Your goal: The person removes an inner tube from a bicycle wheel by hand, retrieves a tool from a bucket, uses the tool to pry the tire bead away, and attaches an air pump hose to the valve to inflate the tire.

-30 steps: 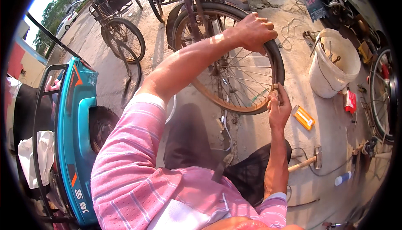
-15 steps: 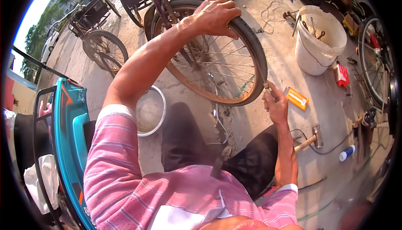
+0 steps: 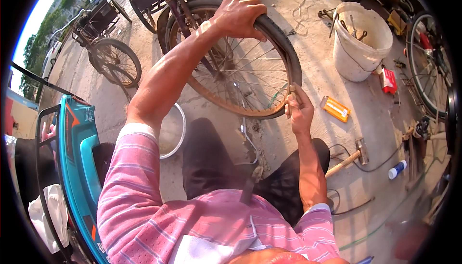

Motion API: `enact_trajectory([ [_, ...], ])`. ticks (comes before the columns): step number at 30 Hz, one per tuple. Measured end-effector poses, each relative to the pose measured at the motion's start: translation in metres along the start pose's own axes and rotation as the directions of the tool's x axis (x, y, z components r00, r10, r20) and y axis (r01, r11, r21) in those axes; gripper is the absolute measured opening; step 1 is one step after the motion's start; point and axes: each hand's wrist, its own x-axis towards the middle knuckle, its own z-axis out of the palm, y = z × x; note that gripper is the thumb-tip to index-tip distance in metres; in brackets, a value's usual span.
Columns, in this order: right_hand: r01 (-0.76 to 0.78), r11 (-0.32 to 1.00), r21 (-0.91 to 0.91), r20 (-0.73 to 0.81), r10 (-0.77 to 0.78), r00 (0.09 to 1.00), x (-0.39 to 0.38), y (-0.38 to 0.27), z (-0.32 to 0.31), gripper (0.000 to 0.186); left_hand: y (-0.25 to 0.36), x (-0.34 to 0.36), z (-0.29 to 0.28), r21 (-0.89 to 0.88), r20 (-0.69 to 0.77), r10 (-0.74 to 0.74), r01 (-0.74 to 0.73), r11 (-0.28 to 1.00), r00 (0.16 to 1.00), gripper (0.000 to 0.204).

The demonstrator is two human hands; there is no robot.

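An old cycle's front wheel (image 3: 221, 75) stands in front of me, with a rusty rim and dark tyre (image 3: 290, 52). My left hand (image 3: 238, 16) grips the top right of the tyre, its fingers wrapped over the tread. Lower on the right side, my right hand (image 3: 298, 110) holds a slim tool (image 3: 291, 93) against the tyre's inner edge. Its fingers are closed round the tool, whose tip I cannot make out. A yellow box (image 3: 335, 109) lies just right of this hand, and a hammer (image 3: 351, 158) lies nearer my right knee.
A white bucket of tools (image 3: 358, 57), a red box (image 3: 387, 80), a blue-and-white bottle (image 3: 397, 169) and another wheel (image 3: 423, 67) are on the right. A basin (image 3: 173, 139) sits by my left leg. A teal scooter (image 3: 72, 153) is at left, cargo tricycles (image 3: 108, 57) behind.
My right hand has moved up and leftward along the tyre since half a second ago, still holding the tool. The view has shifted from a second ago, bringing more of the basin into sight.
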Motion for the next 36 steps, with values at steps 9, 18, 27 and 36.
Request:
enact_trajectory([
  [9, -0.078, 0.983, -0.164, 0.024, 0.083, 0.996, 0.009, -0.015, -0.022, 0.045, 0.006, 0.002, 0.013, 0.055, 0.014, 0.047, -0.048, 0.997, 0.999, 0.056],
  [18, 0.068, 0.814, -0.577, 0.260, 0.104, 0.960, 0.058, -0.117, -0.030, 0.045, 0.006, 0.001, 0.007, 0.059, 0.059, 0.009, -0.012, 0.998, 0.998, 0.062],
  [27, 0.045, 0.998, -0.040, -0.086, -0.048, 0.995, 0.017, -0.012, 0.024, 0.045, 0.010, 0.010, 0.019, 0.065, -0.002, 0.044, -0.044, 0.997, 0.999, 0.064],
  [36, -0.038, 0.932, -0.360, 0.122, 0.087, 0.989, 0.038, -0.065, -0.025, 0.045, 0.018, 0.015, 0.028, 0.073, -0.016, 0.086, -0.085, 0.994, 0.996, 0.056],
])
